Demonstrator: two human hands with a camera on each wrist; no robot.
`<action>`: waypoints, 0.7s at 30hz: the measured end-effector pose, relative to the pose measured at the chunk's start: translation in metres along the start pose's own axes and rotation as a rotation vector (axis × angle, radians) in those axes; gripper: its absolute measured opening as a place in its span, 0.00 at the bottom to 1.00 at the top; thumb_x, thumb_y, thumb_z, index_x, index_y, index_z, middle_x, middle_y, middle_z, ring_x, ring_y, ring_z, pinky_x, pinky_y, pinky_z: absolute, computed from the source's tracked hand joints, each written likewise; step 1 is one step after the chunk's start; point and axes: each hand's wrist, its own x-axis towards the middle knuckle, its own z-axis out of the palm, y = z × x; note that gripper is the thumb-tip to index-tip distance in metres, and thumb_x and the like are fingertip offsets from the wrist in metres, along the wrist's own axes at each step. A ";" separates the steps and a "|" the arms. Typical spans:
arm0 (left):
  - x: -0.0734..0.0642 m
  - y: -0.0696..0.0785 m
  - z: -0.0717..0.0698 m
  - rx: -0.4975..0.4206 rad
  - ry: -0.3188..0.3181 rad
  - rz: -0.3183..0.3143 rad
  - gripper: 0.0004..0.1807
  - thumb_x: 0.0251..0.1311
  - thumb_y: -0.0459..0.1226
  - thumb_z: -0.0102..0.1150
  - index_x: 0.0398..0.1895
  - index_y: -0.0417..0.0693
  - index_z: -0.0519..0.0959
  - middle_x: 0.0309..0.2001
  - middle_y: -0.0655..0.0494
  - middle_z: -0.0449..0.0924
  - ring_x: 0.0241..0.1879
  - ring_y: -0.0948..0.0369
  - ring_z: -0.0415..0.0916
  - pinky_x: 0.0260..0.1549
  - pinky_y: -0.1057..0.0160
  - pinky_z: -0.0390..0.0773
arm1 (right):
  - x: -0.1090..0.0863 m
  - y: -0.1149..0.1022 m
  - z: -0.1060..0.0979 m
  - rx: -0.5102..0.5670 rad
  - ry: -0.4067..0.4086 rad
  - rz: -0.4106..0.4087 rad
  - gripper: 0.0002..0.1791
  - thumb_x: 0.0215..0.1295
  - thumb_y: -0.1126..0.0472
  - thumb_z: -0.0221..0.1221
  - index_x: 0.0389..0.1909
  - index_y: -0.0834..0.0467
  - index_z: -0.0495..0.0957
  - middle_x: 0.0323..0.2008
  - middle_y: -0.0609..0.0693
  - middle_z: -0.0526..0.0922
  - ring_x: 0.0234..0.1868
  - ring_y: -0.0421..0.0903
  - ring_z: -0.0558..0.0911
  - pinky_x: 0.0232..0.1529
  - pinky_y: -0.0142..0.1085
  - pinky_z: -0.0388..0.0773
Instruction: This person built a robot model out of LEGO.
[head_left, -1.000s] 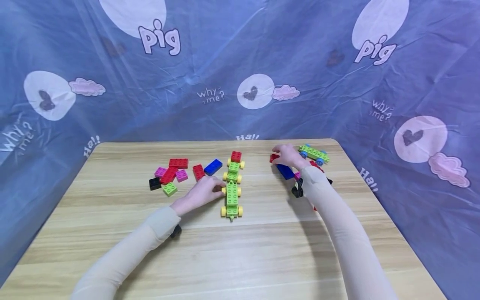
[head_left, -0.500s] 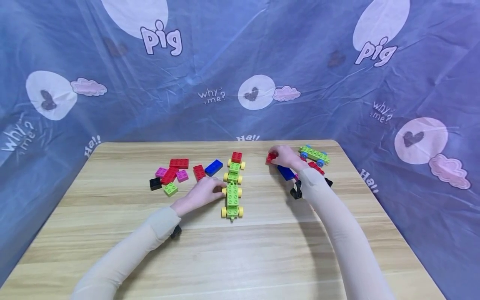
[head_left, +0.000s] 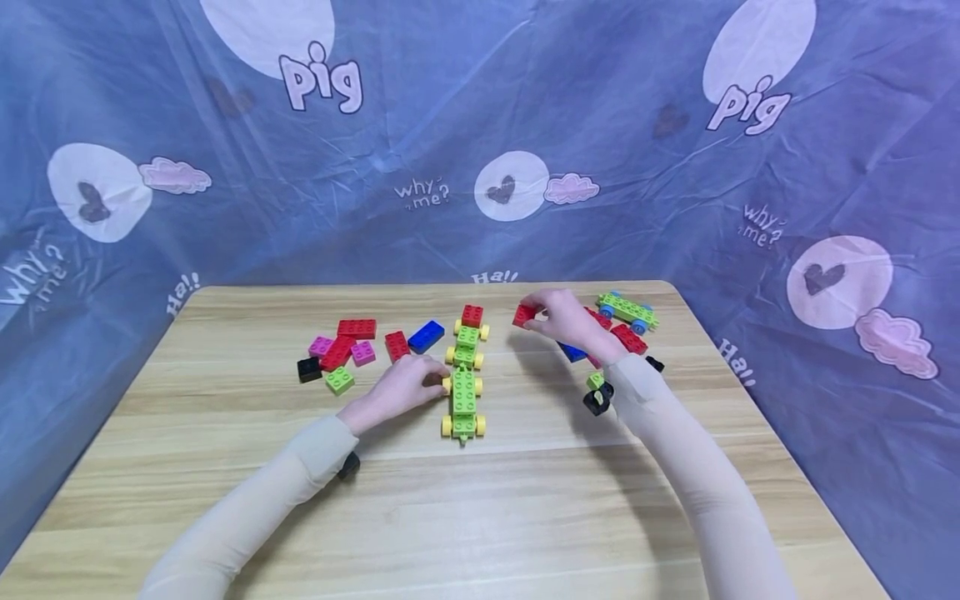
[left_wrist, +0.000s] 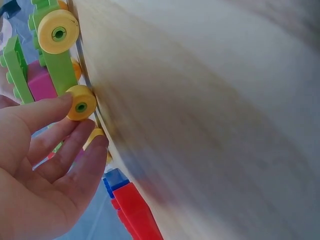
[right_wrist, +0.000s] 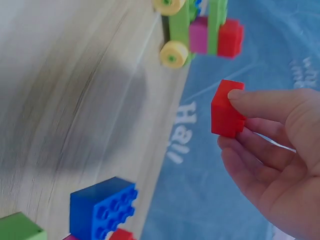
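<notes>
A toy train of green wheeled bases with yellow wheels stands lengthwise at the table's middle. Its far car has a pink brick beneath a green one, topped by a red brick. My left hand holds the train at its left side, pinching a yellow wheel between thumb and fingers. Above the table, right of the train, my right hand grips another small red brick. In the right wrist view the thumb lies on it and its studs face the palm.
Several red, pink, green and black bricks lie in a group at left, with a blue brick nearer the train. At right, another blue brick lies partly under my right arm, among red bricks. A green base with blue wheels stands at the far right.
My right hand has lifted the small red brick from the right-hand pile and moved left toward the train's far end. The left hand has stayed at the wheel.
</notes>
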 end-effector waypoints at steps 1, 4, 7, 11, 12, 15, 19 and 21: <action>0.000 0.000 0.000 -0.001 0.001 -0.001 0.14 0.58 0.35 0.68 0.47 0.42 0.85 0.48 0.46 0.87 0.50 0.51 0.84 0.54 0.52 0.82 | -0.001 -0.004 -0.001 0.000 0.005 -0.017 0.13 0.59 0.65 0.67 0.44 0.65 0.83 0.40 0.59 0.88 0.43 0.53 0.87 0.48 0.49 0.84; 0.000 0.000 0.000 -0.007 0.002 -0.004 0.13 0.58 0.35 0.68 0.47 0.42 0.85 0.48 0.47 0.87 0.50 0.51 0.84 0.54 0.52 0.82 | -0.005 -0.016 -0.002 -0.001 0.008 -0.065 0.12 0.59 0.65 0.67 0.44 0.65 0.83 0.39 0.58 0.88 0.42 0.53 0.87 0.47 0.47 0.84; 0.000 0.000 0.000 -0.009 -0.001 -0.002 0.13 0.58 0.34 0.68 0.47 0.42 0.85 0.49 0.46 0.87 0.50 0.51 0.84 0.54 0.52 0.82 | -0.009 -0.027 -0.002 0.001 0.007 -0.100 0.13 0.60 0.65 0.67 0.44 0.65 0.83 0.40 0.58 0.88 0.43 0.52 0.87 0.48 0.47 0.85; 0.000 0.000 0.001 -0.005 0.000 -0.002 0.13 0.58 0.35 0.68 0.46 0.41 0.85 0.48 0.46 0.87 0.49 0.51 0.84 0.54 0.52 0.82 | -0.016 -0.042 -0.001 -0.001 0.016 -0.156 0.14 0.60 0.65 0.67 0.46 0.65 0.83 0.41 0.58 0.88 0.43 0.52 0.87 0.48 0.45 0.85; 0.000 0.000 0.001 -0.003 0.001 -0.002 0.13 0.58 0.35 0.68 0.46 0.41 0.85 0.47 0.47 0.88 0.49 0.51 0.84 0.54 0.52 0.82 | -0.018 -0.045 0.000 -0.002 0.018 -0.175 0.14 0.60 0.64 0.67 0.46 0.65 0.83 0.41 0.58 0.88 0.43 0.52 0.87 0.48 0.44 0.85; 0.000 -0.001 0.002 0.000 0.002 -0.004 0.13 0.58 0.35 0.68 0.46 0.41 0.85 0.46 0.47 0.88 0.48 0.52 0.85 0.53 0.52 0.82 | -0.023 -0.054 0.004 -0.006 0.014 -0.215 0.16 0.60 0.63 0.67 0.47 0.64 0.82 0.41 0.57 0.89 0.42 0.50 0.87 0.47 0.42 0.85; 0.001 -0.002 0.003 -0.003 0.005 -0.002 0.13 0.58 0.35 0.68 0.46 0.42 0.86 0.46 0.47 0.88 0.48 0.52 0.85 0.52 0.53 0.83 | -0.030 -0.061 0.010 -0.013 -0.004 -0.251 0.17 0.60 0.62 0.67 0.49 0.64 0.82 0.44 0.57 0.88 0.44 0.49 0.87 0.48 0.40 0.85; 0.001 -0.003 0.003 -0.007 0.007 0.000 0.13 0.58 0.35 0.68 0.46 0.42 0.86 0.47 0.47 0.88 0.48 0.52 0.85 0.52 0.53 0.83 | -0.032 -0.064 0.013 -0.020 -0.006 -0.266 0.17 0.60 0.62 0.68 0.49 0.64 0.82 0.45 0.57 0.88 0.45 0.50 0.87 0.49 0.39 0.85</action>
